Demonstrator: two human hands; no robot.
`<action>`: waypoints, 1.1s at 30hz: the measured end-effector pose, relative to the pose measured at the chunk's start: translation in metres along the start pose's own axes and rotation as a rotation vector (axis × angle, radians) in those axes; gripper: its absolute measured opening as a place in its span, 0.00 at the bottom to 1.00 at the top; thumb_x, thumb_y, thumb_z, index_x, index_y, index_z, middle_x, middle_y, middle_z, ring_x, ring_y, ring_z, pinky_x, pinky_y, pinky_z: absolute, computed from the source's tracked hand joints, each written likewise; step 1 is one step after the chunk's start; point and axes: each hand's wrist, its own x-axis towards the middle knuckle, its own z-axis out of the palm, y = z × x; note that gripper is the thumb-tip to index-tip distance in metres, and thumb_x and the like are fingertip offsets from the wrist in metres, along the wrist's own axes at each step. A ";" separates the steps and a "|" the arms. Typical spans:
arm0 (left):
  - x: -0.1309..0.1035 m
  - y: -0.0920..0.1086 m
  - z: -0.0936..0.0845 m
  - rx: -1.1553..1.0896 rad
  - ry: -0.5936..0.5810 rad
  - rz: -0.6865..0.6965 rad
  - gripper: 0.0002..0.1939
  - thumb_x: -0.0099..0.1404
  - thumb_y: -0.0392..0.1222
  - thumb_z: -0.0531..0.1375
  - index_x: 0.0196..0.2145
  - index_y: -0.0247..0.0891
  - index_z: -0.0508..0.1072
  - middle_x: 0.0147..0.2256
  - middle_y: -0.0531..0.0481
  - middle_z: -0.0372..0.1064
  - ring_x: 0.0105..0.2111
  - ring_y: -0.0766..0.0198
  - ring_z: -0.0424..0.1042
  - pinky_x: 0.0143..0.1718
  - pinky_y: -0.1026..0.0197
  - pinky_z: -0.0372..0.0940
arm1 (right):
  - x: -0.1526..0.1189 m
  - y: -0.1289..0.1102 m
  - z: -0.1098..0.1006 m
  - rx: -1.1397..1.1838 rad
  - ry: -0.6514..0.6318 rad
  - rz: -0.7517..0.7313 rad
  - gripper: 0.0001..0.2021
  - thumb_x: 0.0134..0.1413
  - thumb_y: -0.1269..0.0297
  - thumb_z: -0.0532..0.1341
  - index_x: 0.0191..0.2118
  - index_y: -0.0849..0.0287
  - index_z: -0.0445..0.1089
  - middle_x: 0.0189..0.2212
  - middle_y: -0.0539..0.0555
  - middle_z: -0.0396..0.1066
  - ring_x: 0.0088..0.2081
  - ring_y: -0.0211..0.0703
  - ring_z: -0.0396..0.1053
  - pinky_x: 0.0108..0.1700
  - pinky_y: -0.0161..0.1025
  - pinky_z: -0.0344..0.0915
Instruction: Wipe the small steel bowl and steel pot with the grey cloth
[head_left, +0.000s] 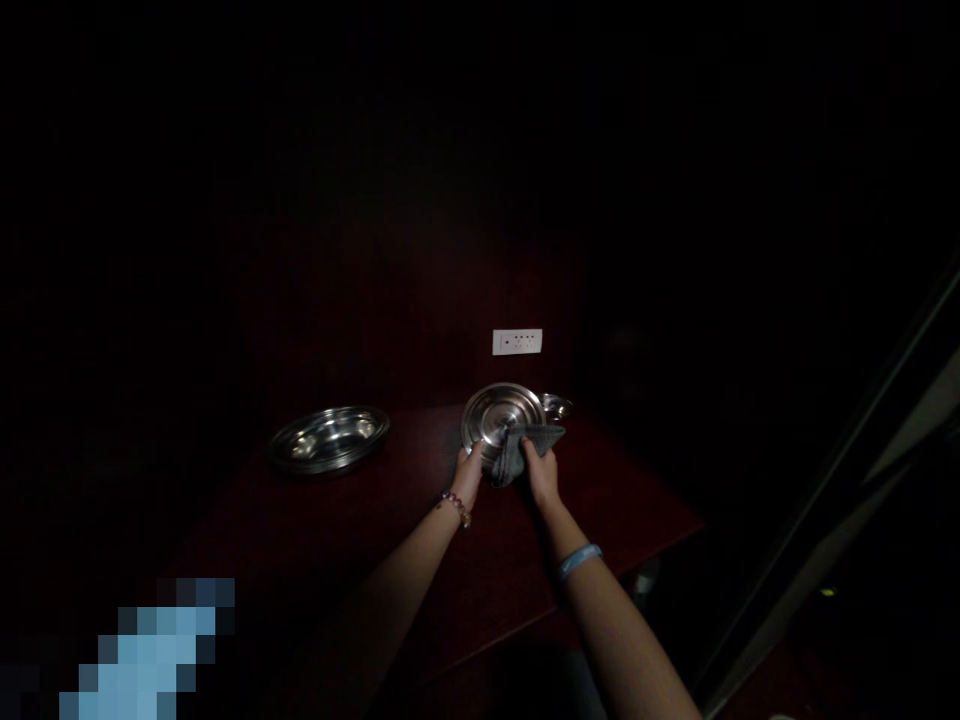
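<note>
Fingers of the left hand [468, 478] closed on the lower-left rim of a shiny, round, ringed steel dish [501, 400]; those of the right hand [543, 478] closed on a dark grey cloth [511, 460] against its lower right. Dish lies just beyond both hands, face tilted toward the person; round, no long axis; neither hand clearly nearer. Fingertips behind rim hidden; cloth covers part of face. Contact with dark red table [637, 510] cannot be determined; small steel bowl [556, 408] behind, partly hidden.

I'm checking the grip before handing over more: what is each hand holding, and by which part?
Left hand: the metal dish, by its near-left rim. Right hand: a grey cloth, bunched against the dish's near-right side.
</note>
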 end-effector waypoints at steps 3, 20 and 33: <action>0.000 -0.001 -0.002 -0.053 0.004 0.025 0.24 0.57 0.51 0.62 0.47 0.33 0.73 0.47 0.40 0.74 0.50 0.52 0.71 0.54 0.51 0.63 | -0.003 0.000 0.007 0.143 -0.168 -0.010 0.22 0.46 0.52 0.63 0.46 0.61 0.72 0.46 0.57 0.75 0.48 0.49 0.73 0.51 0.40 0.67; -0.008 0.000 0.002 0.008 -0.037 -0.029 0.19 0.54 0.35 0.64 0.45 0.36 0.74 0.48 0.42 0.73 0.52 0.51 0.70 0.59 0.48 0.59 | 0.003 0.010 -0.002 -0.141 -0.071 0.013 0.12 0.47 0.58 0.61 0.36 0.57 0.75 0.37 0.55 0.78 0.44 0.54 0.74 0.51 0.46 0.67; -0.007 -0.002 0.003 0.056 -0.039 -0.011 0.22 0.56 0.37 0.63 0.50 0.34 0.71 0.54 0.40 0.69 0.56 0.53 0.67 0.60 0.51 0.57 | 0.004 0.016 -0.006 -0.172 -0.059 -0.007 0.16 0.49 0.57 0.60 0.41 0.60 0.74 0.41 0.57 0.77 0.46 0.50 0.74 0.51 0.42 0.67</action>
